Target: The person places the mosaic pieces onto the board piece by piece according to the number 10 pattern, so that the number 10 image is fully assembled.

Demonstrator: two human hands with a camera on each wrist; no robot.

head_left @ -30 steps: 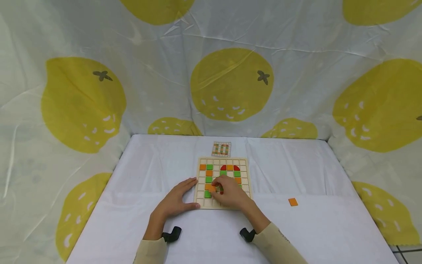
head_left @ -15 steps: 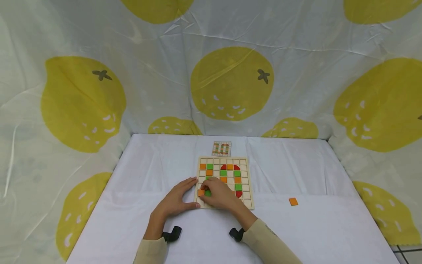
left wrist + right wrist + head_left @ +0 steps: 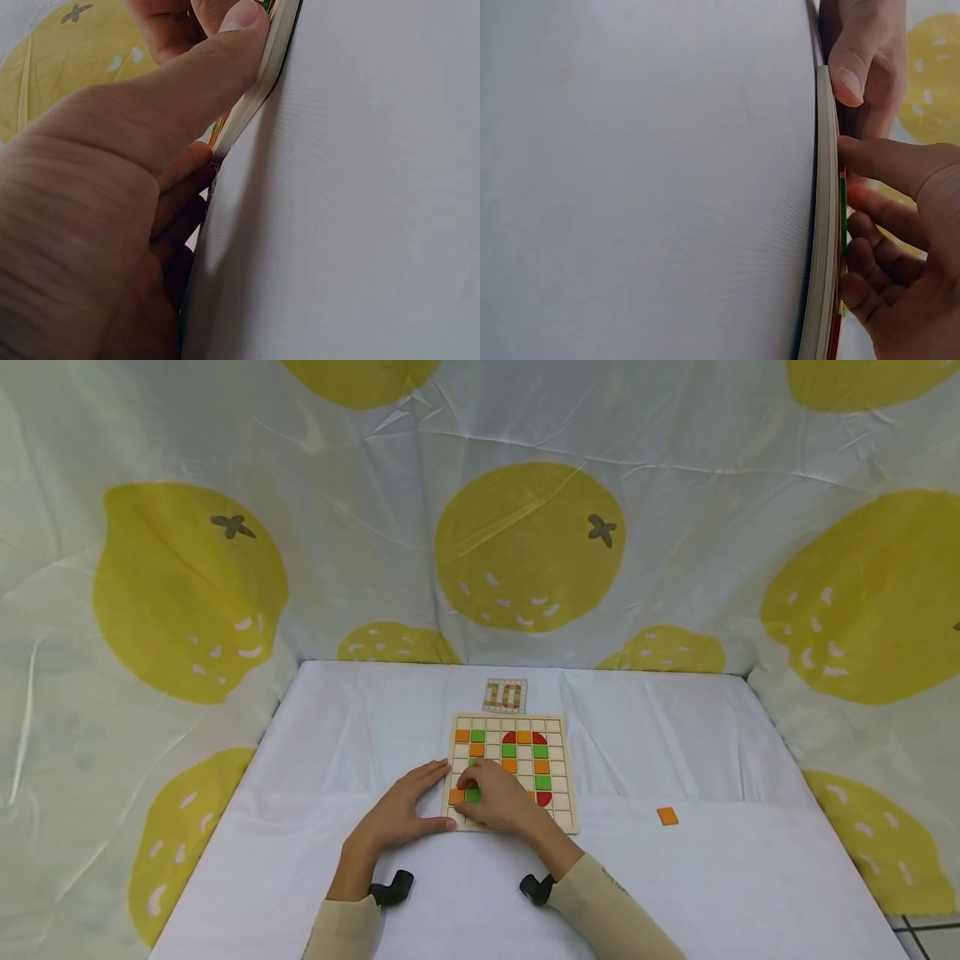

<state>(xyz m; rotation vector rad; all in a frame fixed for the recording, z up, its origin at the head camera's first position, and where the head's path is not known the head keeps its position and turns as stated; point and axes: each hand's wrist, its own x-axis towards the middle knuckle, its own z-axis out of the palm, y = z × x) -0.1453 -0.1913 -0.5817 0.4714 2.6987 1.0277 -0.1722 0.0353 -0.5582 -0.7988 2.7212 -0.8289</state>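
A square wooden grid board (image 3: 562,814) lies on the white-covered table, with orange, green and red tiles in several cells. My left hand (image 3: 397,810) rests against its left side, the fingers at the left edge and the thumb at the lower left corner. With thumb and fingertips, my right hand (image 3: 498,797) pinches an orange tile (image 3: 456,796) at a cell in the lower left of the board. In the right wrist view that hand (image 3: 907,217) is close over the board's surface; the tile is mostly hidden there. The right hand covers several middle cells.
Behind the board lies a small pattern card (image 3: 505,695) printed with a coloured grid. A loose orange tile (image 3: 667,816) lies on the cloth to the right. A lemon-print curtain (image 3: 528,547) encloses the back and sides of the table.
My right hand has moved left over the board, carrying the orange tile to the lower left cell, and has stayed there for the last half second. The left hand keeps its place.
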